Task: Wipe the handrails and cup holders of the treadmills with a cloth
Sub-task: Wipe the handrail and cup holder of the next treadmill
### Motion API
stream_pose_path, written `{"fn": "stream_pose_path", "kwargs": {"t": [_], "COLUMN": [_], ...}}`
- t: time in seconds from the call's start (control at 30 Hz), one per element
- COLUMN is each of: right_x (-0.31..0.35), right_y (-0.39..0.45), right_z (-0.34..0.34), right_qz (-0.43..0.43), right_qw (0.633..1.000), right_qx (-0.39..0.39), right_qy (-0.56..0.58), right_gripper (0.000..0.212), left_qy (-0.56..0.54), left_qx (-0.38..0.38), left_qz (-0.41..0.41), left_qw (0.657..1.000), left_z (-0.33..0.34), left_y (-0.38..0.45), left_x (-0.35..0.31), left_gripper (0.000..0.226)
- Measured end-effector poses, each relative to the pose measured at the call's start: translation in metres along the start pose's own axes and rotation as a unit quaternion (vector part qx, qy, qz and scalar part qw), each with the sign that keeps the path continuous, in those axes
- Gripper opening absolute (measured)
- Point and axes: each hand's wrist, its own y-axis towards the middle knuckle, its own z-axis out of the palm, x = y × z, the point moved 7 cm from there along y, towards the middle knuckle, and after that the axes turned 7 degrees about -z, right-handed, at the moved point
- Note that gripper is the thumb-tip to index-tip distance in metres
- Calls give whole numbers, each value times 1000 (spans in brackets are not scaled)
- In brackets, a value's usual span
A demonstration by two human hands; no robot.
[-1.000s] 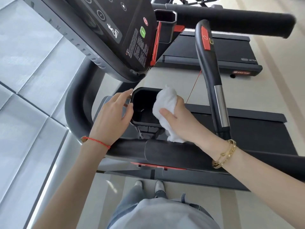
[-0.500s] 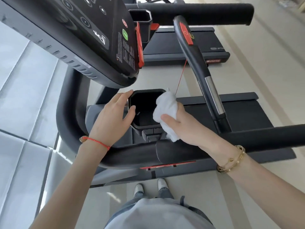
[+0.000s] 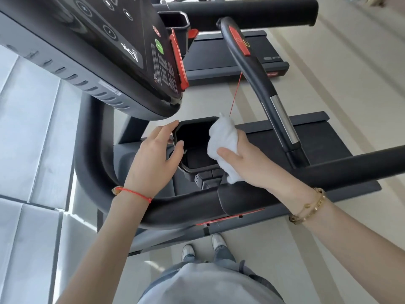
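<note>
A black cup holder [image 3: 192, 132] sits below the treadmill console, in the middle of the view. My right hand [image 3: 252, 163] grips a bunched white cloth [image 3: 225, 139] and presses it against the holder's right rim and inner wall. My left hand [image 3: 153, 159] rests on the holder's left rim, thumb on the edge, fingers mostly straight. The curved black handrail [image 3: 98, 172] runs beneath both wrists and continues right as a padded bar [image 3: 350, 167].
The console [image 3: 109, 51] overhangs the holder from upper left. An upright grip with a red button and a metal sensor [image 3: 282, 119] stands just right of the cloth. A second treadmill [image 3: 230, 53] lies beyond. Pale floor stretches to the right, and grey wall panels stand at left.
The view has shifted and tilted slightly. Both hands stay at the cup holder, the cloth still against its right side with little movement.
</note>
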Motion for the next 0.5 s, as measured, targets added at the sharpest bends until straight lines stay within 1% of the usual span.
{"fn": "stream_pose_path", "kwargs": {"t": [0.1,0.2,0.3,0.4,0.5], "right_x": [-1,12,19,12,-3], "right_y": [3,26,45,35,16], "right_z": [-2,-12,-16,-12,-8], "right_qz": [6,-6,-29,-47,-51], "right_qw": [1000,998,997,997,998], "right_qx": [-7,-25,-9,5,35], "right_qy": [-10,-52,-76,-59,-12], "right_gripper": [57,53,51,56,62], "left_qy": [-5,-6,-7,-5,-3], "left_qx": [-4,-5,-6,-12,-14], "left_qz": [-3,-5,-9,-13,-18], "left_qw": [1000,1000,1000,1000,1000], "left_z": [0,0,0,-1,-1], "left_y": [0,-1,-2,-2,-3], "left_x": [1,1,2,2,2], "left_gripper": [48,48,48,47,47]}}
